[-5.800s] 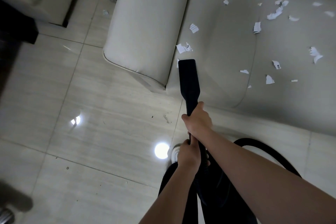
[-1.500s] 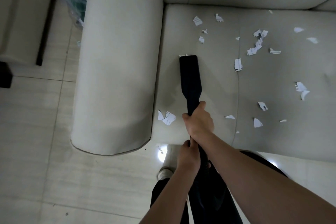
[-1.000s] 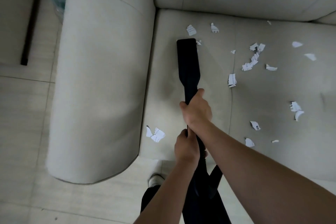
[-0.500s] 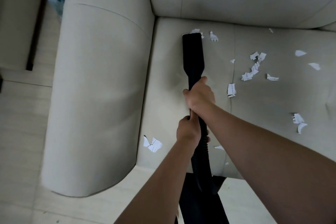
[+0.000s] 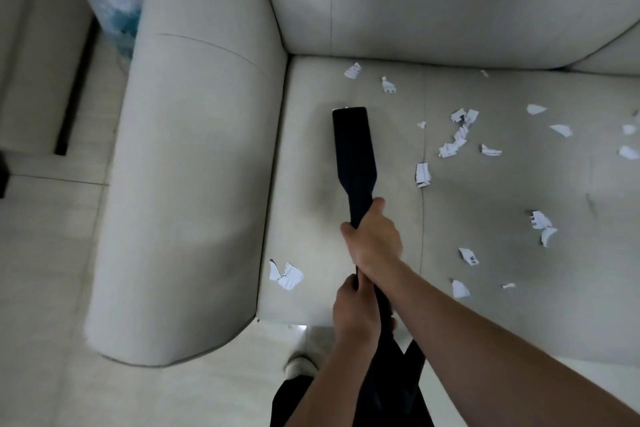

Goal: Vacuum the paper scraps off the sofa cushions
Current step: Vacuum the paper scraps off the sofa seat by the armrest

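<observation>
Near the left end of the seat cushion, just beside the armrest, I have the flat black vacuum nozzle lying along the fabric with its mouth pointing at the backrest. My right hand is wrapped round the nozzle's neck and my left hand grips the black tube directly behind it, the two hands nearly touching. Two paper scraps lie ahead of the mouth near the cushion's back edge, apart from it. A torn pair sits by the front-left corner, and most of the others are scattered right of the seam. For a good stroke I would hold the mouth flat on the fabric and push slowly straight to the back edge, so suction catches both scraps rather than flicking them into the crease, then draw back for the corner pair.
</observation>
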